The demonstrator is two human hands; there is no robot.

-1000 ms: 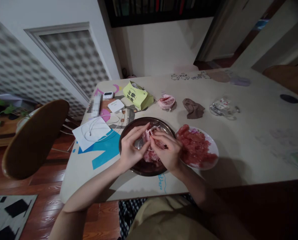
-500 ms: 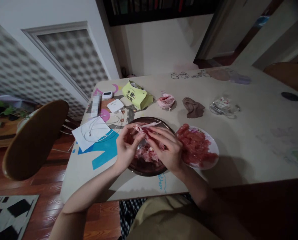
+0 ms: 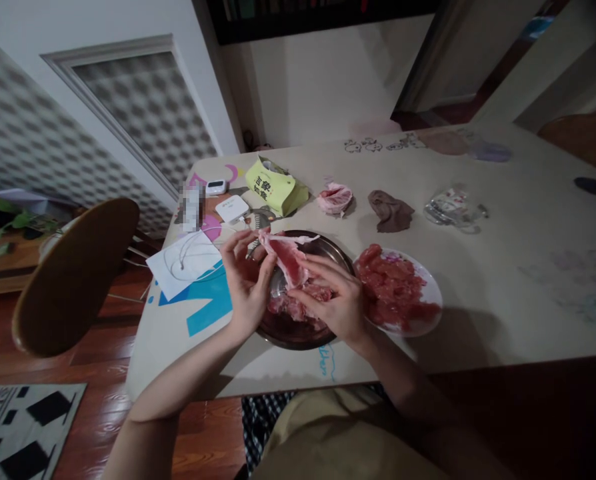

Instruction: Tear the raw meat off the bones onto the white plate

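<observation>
Both my hands grip one piece of raw meat [image 3: 292, 261], pink-red with a pale strip along its upper edge. My left hand [image 3: 248, 287] pinches its left end between thumb and fingers. Closed on its right side is my right hand [image 3: 335, 293]. They hold it above a round dark metal bowl [image 3: 305, 345], where more raw meat scraps [image 3: 298, 308] lie. To the right, against or close by the bowl, a white plate [image 3: 434, 283] carries a heap of red meat pieces [image 3: 393, 283].
Behind the bowl lie a pink-and-white raw piece [image 3: 335, 199], a brown cloth [image 3: 391, 211] and a crumpled clear plastic bag [image 3: 453, 207]. A yellow-green packet [image 3: 275, 187], a white box [image 3: 232, 209] and a cable on white paper [image 3: 183, 267] are at the left. A wooden chair [image 3: 78, 280] stands beside the table.
The held meat has been spread open, so its red inner face now shows. My hands have moved slightly apart, the left one a little to the left. The view has shifted slightly.
</observation>
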